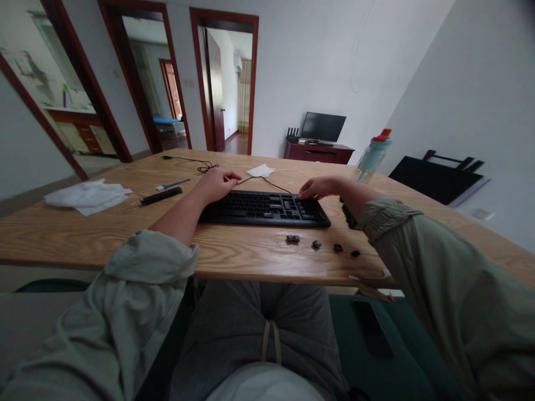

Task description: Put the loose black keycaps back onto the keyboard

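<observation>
A black keyboard (pixel 267 209) lies flat on the wooden table in front of me. My left hand (pixel 219 184) is curled over its far left edge, the forearm covering the left end; thumb and forefinger are close together beside the thin black cable (pixel 276 184). At the far right edge, my right hand (pixel 318 187) bends its fingers down onto the keyboard near the number pad. Some of those fingertips are hidden. Several small loose keycaps (pixel 316 244) lie in front of the keyboard, and more dark keycaps (pixel 348 216) sit partly behind my right forearm.
White tissues (pixel 87 195) lie at the left, near a blue brush (pixel 173 184) and a black stick-like object (pixel 161 195). Another tissue (pixel 261 170) is behind the keyboard. A bottle (pixel 374 156) stands at the back right. A dark phone (pixel 371 328) rests on the green seat.
</observation>
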`<state>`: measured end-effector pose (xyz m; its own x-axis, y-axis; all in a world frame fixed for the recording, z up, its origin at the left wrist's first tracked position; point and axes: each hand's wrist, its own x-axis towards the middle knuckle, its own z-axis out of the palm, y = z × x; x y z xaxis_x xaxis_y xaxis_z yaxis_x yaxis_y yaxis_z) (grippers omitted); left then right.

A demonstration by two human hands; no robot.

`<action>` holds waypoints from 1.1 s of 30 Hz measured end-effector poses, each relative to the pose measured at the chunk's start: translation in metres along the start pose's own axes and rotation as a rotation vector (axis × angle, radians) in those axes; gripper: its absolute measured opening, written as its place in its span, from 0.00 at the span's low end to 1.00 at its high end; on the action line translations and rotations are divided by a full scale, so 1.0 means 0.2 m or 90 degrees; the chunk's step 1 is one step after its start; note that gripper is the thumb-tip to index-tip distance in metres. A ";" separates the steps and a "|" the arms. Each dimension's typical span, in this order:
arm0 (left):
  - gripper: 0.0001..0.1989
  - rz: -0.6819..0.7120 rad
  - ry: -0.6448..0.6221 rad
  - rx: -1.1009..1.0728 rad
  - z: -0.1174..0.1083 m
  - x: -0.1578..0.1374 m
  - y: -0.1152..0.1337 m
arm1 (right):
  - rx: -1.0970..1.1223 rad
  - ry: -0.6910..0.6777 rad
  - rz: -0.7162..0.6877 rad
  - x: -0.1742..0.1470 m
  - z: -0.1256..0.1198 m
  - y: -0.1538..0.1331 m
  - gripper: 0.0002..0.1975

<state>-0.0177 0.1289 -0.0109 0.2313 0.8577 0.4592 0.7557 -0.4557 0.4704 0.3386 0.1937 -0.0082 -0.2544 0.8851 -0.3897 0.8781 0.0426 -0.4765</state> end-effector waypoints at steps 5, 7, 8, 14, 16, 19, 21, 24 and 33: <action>0.17 -0.004 0.000 0.005 0.00 0.00 0.00 | -0.003 0.003 -0.014 -0.02 0.01 -0.02 0.21; 0.17 0.002 0.001 0.002 0.00 0.00 -0.01 | -0.002 -0.004 -0.020 -0.03 0.01 -0.03 0.21; 0.17 0.004 0.002 0.001 0.01 0.00 -0.01 | -0.002 -0.010 -0.024 -0.04 0.01 -0.03 0.21; 0.16 0.000 0.002 0.008 0.00 0.01 -0.01 | -0.042 -0.018 -0.041 -0.04 0.01 -0.05 0.22; 0.17 -0.002 0.001 0.008 0.00 0.01 -0.01 | -0.064 -0.003 -0.042 -0.03 0.02 -0.06 0.23; 0.17 -0.006 -0.003 0.006 0.00 0.01 -0.01 | -0.090 0.009 -0.036 -0.01 0.03 -0.07 0.24; 0.17 -0.006 -0.004 0.004 0.00 0.01 -0.01 | -0.095 0.005 -0.043 0.00 0.02 -0.06 0.24; 0.17 -0.006 -0.004 0.008 0.00 0.00 0.00 | -0.070 -0.002 -0.066 0.01 0.01 -0.05 0.24; 0.17 0.000 0.003 0.013 0.00 0.00 0.00 | 0.055 -0.021 -0.066 -0.01 0.00 0.03 0.26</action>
<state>-0.0168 0.1292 -0.0112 0.2285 0.8561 0.4636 0.7682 -0.4511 0.4543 0.3446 0.1912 -0.0100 -0.3568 0.8624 -0.3591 0.8083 0.0922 -0.5816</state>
